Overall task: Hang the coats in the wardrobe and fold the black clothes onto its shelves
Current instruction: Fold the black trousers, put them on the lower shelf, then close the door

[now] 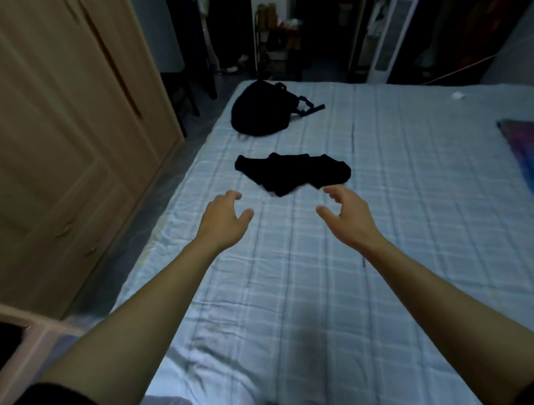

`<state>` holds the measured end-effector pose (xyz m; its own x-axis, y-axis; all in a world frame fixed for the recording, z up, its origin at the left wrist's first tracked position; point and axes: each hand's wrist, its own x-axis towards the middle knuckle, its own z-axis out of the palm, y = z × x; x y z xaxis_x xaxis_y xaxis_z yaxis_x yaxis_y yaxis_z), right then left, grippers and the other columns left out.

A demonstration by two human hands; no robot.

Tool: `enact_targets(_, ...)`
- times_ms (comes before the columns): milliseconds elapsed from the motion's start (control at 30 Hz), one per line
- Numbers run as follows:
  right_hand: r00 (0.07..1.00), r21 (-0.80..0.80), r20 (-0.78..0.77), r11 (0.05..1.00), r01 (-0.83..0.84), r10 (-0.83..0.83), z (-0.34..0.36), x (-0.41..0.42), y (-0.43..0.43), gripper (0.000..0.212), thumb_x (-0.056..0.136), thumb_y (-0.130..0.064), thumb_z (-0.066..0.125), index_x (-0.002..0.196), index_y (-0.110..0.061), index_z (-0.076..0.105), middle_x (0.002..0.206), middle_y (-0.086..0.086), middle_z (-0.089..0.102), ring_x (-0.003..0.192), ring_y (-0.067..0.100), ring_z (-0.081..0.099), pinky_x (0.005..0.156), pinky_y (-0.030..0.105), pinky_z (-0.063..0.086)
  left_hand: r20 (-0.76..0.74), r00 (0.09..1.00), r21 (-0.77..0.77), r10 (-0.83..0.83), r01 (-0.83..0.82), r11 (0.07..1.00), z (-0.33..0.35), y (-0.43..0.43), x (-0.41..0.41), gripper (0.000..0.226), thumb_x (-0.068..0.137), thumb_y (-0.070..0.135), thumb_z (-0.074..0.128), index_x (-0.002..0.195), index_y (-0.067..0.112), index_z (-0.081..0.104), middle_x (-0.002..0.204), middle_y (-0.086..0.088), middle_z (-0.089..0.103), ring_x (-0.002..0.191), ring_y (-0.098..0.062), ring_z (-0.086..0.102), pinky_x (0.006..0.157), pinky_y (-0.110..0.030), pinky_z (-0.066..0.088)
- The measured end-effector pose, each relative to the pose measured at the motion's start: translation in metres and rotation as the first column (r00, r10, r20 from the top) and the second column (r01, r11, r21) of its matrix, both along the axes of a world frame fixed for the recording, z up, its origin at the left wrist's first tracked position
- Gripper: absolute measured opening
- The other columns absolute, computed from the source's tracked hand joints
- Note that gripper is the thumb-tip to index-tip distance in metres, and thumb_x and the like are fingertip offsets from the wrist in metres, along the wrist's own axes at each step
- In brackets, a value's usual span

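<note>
Head view: black garment (292, 174), long axis left-to-right across bed (414, 200).

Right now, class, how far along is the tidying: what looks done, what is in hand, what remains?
Done: nothing shown for certain. In hand: the left hand and right hand reach open toward the crumpled black garment on the bed, holding nothing. Left: folding and shelving it; the wardrobe doors are shut.

Dim, cool bluish light; bedsheet (294, 278) brightest near lower edge, soft shadow patch mid-foreground. Black garment (292, 173) reads as detail-less silhouette. Wide-angle bending of wardrobe (55, 136) at left; lower-left corner motion-blurred; far background murky, soft.
</note>
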<state>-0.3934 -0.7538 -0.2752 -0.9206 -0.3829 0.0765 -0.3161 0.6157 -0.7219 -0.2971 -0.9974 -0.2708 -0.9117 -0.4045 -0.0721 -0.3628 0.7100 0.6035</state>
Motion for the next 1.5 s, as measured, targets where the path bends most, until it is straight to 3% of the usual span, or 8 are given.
enact_targets(300, 0.990, 0.143, 0.072, 0.983, 0.111, -0.123, -0.051, -0.130, -0.036, 0.048, 0.090, -0.025, 0.065, 0.134, -0.012, 0.051, 0.132, 0.011, 0.055, 0.121, 0.024, 0.053, 0.100, 0.031, 0.038, 0.132, 0.984, 0.107, -0.124, 0.110, 0.988, -0.073, -0.054, -0.157, 0.054, 0.092, 0.040, 0.059, 0.138, 0.014, 0.045, 0.137, -0.013, 0.051, 0.122, -0.030, 0.050, 0.101, -0.041, 0.043)
enact_targets(833, 0.960, 0.227, 0.221, 0.967, 0.119, -0.170, -0.264, -0.399, -0.107, 0.048, 0.088, -0.019, 0.067, 0.134, -0.013, 0.051, 0.127, 0.008, 0.056, 0.108, 0.017, 0.055, 0.093, 0.020, 0.035, 0.281, 0.942, 0.002, -0.182, 0.190, 0.982, -0.262, -0.138, -0.424, 0.053, 0.091, 0.036, 0.062, 0.138, 0.018, 0.047, 0.134, -0.008, 0.052, 0.119, -0.024, 0.049, 0.097, -0.034, 0.044)
enact_targets(967, 0.957, 0.361, 0.177, 0.919, 0.155, -0.231, -0.317, -0.444, -0.110, 0.064, 0.083, -0.031, 0.072, 0.140, -0.021, 0.045, 0.144, 0.012, 0.043, 0.130, 0.030, 0.041, 0.107, 0.039, 0.036, 0.259, 0.937, -0.093, -0.235, 0.266, 0.959, -0.304, -0.150, -0.478, 0.060, 0.089, 0.039, 0.063, 0.142, 0.021, 0.042, 0.146, -0.006, 0.041, 0.132, -0.027, 0.036, 0.109, -0.040, 0.036)
enact_targets(1133, 0.984, 0.631, 0.144, 0.775, -0.013, -0.101, -0.362, -0.477, -0.115, 0.099, 0.076, -0.056, 0.071, 0.153, -0.038, 0.011, 0.162, 0.011, -0.001, 0.148, 0.037, -0.001, 0.117, 0.054, 0.010, 0.388, 0.855, -0.197, -0.344, 0.442, 0.875, -0.337, -0.154, -0.531, 0.091, 0.074, 0.072, 0.061, 0.150, 0.039, 0.023, 0.162, -0.009, 0.012, 0.147, -0.030, 0.012, 0.116, -0.050, 0.019)
enact_targets(1233, 0.999, 0.594, 0.025, 0.804, 0.006, -0.026, -0.381, -0.487, -0.120, 0.101, 0.072, -0.052, 0.073, 0.153, -0.036, 0.015, 0.161, 0.014, 0.005, 0.148, 0.037, 0.001, 0.116, 0.056, 0.006, 0.359, 0.841, -0.298, -0.404, 0.514, 0.805, -0.348, -0.124, -0.533, 0.103, 0.058, 0.091, 0.045, 0.146, 0.038, 0.031, 0.162, -0.008, 0.007, 0.147, -0.031, 0.009, 0.116, -0.053, 0.016)
enact_targets(1333, 0.996, 0.495, -0.080, 0.869, 0.005, 0.040, -0.390, -0.490, -0.126, 0.077, 0.071, -0.037, 0.068, 0.143, -0.033, 0.041, 0.155, 0.016, 0.026, 0.145, 0.037, 0.018, 0.115, 0.059, 0.014, 0.422, 0.784, -0.357, -0.456, 0.606, 0.711, -0.364, -0.086, -0.518, 0.096, 0.064, 0.079, 0.053, 0.145, 0.033, 0.030, 0.157, -0.002, 0.020, 0.141, -0.027, 0.021, 0.112, -0.052, 0.020)
enact_targets(1400, 0.986, 0.426, -0.151, 0.905, 0.004, 0.067, -0.392, -0.492, -0.128, 0.062, 0.066, -0.026, 0.063, 0.128, -0.025, 0.059, 0.142, 0.015, 0.044, 0.136, 0.037, 0.035, 0.111, 0.059, 0.026, 0.385, 0.814, -0.438, -0.436, 0.577, 0.689, -0.374, -0.074, -0.511, 0.070, 0.077, 0.053, 0.062, 0.138, 0.029, 0.037, 0.143, 0.000, 0.038, 0.129, -0.024, 0.037, 0.107, -0.045, 0.027)
enact_targets(1500, 0.997, 0.430, -0.024, 0.901, -0.053, 0.070, -0.381, -0.497, -0.132, 0.066, 0.067, -0.029, 0.071, 0.131, -0.025, 0.055, 0.137, 0.006, 0.046, 0.131, 0.030, 0.040, 0.106, 0.049, 0.037, 0.305, 0.857, -0.388, -0.415, 0.510, 0.768, -0.371, -0.074, -0.514, 0.040, 0.081, 0.030, 0.066, 0.119, 0.029, 0.052, 0.114, 0.006, 0.052, 0.105, -0.018, 0.050, 0.091, -0.032, 0.040)
